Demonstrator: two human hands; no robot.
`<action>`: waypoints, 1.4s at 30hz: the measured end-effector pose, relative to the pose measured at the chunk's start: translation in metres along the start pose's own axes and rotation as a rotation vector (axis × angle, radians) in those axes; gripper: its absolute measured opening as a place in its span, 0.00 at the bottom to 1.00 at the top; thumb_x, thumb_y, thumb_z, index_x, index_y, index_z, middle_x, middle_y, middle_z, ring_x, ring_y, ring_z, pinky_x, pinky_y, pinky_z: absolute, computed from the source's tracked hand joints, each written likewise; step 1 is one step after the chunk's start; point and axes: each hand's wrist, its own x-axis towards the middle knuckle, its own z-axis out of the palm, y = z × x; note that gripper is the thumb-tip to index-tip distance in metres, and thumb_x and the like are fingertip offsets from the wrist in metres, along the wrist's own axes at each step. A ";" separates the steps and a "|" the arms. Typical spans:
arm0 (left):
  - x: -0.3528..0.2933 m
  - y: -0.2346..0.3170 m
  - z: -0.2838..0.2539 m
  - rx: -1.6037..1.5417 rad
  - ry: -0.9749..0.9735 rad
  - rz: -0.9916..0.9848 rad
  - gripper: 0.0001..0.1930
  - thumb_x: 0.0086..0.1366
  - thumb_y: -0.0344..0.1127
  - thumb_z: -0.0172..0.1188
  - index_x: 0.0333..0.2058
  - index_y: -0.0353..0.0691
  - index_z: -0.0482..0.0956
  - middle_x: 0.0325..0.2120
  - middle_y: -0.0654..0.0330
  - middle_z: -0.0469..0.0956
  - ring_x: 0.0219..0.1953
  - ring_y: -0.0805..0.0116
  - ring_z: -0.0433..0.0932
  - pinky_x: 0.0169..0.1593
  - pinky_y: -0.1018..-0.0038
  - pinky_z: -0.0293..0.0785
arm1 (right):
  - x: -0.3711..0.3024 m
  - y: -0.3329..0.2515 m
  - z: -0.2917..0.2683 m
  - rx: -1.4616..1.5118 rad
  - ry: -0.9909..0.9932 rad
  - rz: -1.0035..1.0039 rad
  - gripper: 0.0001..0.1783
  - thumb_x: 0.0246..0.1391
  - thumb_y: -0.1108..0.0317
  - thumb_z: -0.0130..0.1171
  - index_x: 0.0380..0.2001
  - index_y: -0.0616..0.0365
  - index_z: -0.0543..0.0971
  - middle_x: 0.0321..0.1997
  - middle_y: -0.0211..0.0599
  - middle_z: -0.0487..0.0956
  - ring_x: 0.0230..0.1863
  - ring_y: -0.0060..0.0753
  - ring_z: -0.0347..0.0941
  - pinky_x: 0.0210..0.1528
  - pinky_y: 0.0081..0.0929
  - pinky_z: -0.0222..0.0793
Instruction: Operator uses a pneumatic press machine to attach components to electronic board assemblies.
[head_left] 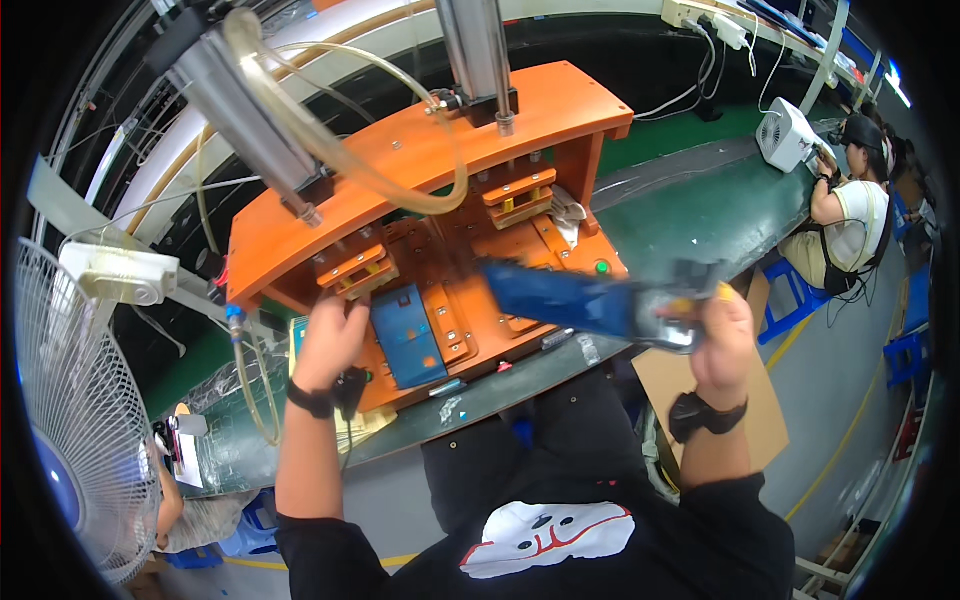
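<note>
My right hand (725, 340) is closed on the end of a long blue panel (560, 298), held tilted above the right front of an orange press (430, 160). Motion blurs the panel. Its end by my hand looks dark and silvery, with a bit of yellow. My left hand (332, 342) is at the press's left station, just below the left pressing block (357, 272). Its thumb stands apart from the fingers, whose tips are partly hidden; nothing shows in it. Just right of that hand, a blue plate with cutouts (408, 335) lies on the press bed.
Two metal cylinders (478, 60) with hoses rise above the press. A green-topped bench (680, 210) runs beneath it. A large fan (85, 420) stands at left, and cardboard (765, 410) lies low at right. Another person (845, 210) sits at the far right beside a white fan (785, 135).
</note>
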 end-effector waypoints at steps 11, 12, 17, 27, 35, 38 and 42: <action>0.044 -0.102 0.016 -0.419 -0.157 -0.127 0.18 0.72 0.40 0.57 0.57 0.44 0.71 0.53 0.61 0.77 0.57 0.65 0.75 0.61 0.69 0.71 | 0.090 0.115 -0.197 0.344 0.523 0.194 0.15 0.70 0.56 0.55 0.49 0.54 0.76 0.50 0.30 0.80 0.53 0.39 0.78 0.34 0.19 0.67; 0.040 -0.131 0.017 -0.702 -0.161 -0.122 0.19 0.72 0.41 0.57 0.58 0.44 0.69 0.55 0.62 0.75 0.58 0.68 0.73 0.62 0.70 0.69 | 0.113 0.132 -0.200 0.327 0.524 0.207 0.15 0.70 0.56 0.54 0.50 0.55 0.75 0.50 0.31 0.80 0.53 0.39 0.78 0.33 0.19 0.66; 0.039 -0.191 0.042 -0.650 0.012 -0.156 0.16 0.71 0.37 0.57 0.55 0.44 0.72 0.50 0.60 0.75 0.52 0.66 0.75 0.60 0.71 0.71 | 0.228 0.219 -0.208 0.167 0.580 0.305 0.19 0.72 0.54 0.50 0.51 0.60 0.71 0.51 0.44 0.79 0.43 0.39 0.82 0.33 0.22 0.73; 0.067 -0.057 0.031 1.083 -0.119 0.049 0.20 0.70 0.48 0.56 0.53 0.40 0.78 0.48 0.54 0.80 0.54 0.55 0.77 0.57 0.60 0.75 | 0.263 0.217 -0.135 -0.688 0.136 0.591 0.21 0.63 0.52 0.58 0.52 0.55 0.77 0.39 0.33 0.82 0.27 0.25 0.80 0.28 0.22 0.74; 0.057 -0.101 0.030 -0.215 -0.001 0.045 0.19 0.70 0.49 0.57 0.49 0.41 0.79 0.49 0.52 0.80 0.51 0.53 0.79 0.53 0.60 0.77 | 0.122 0.181 -0.179 -0.986 -0.005 0.106 0.13 0.61 0.64 0.62 0.37 0.66 0.77 0.30 0.34 0.78 0.30 0.26 0.74 0.35 0.27 0.71; 0.040 -0.041 0.024 0.236 -0.039 -0.019 0.17 0.66 0.41 0.66 0.50 0.40 0.79 0.47 0.53 0.81 0.51 0.55 0.79 0.53 0.63 0.76 | 0.083 0.178 -0.192 -0.991 0.080 0.074 0.15 0.58 0.64 0.65 0.40 0.65 0.78 0.37 0.42 0.76 0.38 0.33 0.75 0.40 0.30 0.72; 0.034 -0.016 0.023 0.024 -0.107 -0.089 0.18 0.64 0.39 0.68 0.50 0.40 0.80 0.47 0.54 0.81 0.50 0.57 0.79 0.55 0.65 0.75 | 0.062 0.183 -0.192 -1.191 0.044 -0.171 0.16 0.53 0.64 0.67 0.39 0.64 0.79 0.39 0.47 0.76 0.45 0.47 0.73 0.48 0.39 0.70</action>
